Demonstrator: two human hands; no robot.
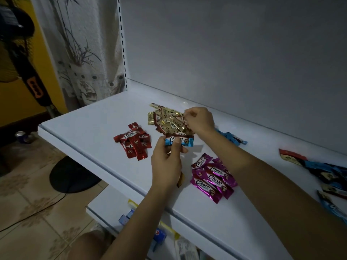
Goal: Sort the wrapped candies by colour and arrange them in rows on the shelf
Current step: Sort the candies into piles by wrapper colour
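Fingers (176, 147) of our left hand (166, 162) are curled round a blue foil-wrapped Choco candy (185, 141), thumb across its front, holding it just above the white shelf (84, 132) near its middle. Our right hand (200, 119), at one o'clock from the left, has its fingers (188, 114) curled in at the three o'clock edge of the heap of gold-wrapped candies (167, 120). The fingertips are turned away from us, so we cannot tell whether they pinch a wrapper or only touch the heap.

At nine o'clock from the blue candy lies the cluster of red-wrapped candies (134, 142). At five o'clock is the group of magenta-wrapped candies (212, 177), lying roughly side by side. A few more blue-wrapped candies (232, 138) show at three o'clock, partly hidden behind our right forearm. One gold piece (180, 180) peeks out from under our left wrist.

At the shelf's right end a mixed heap of wrappers (323, 169) is dim and cut off by the frame edge. Below, a lower shelf (105, 203) carries packages too blurred to name.
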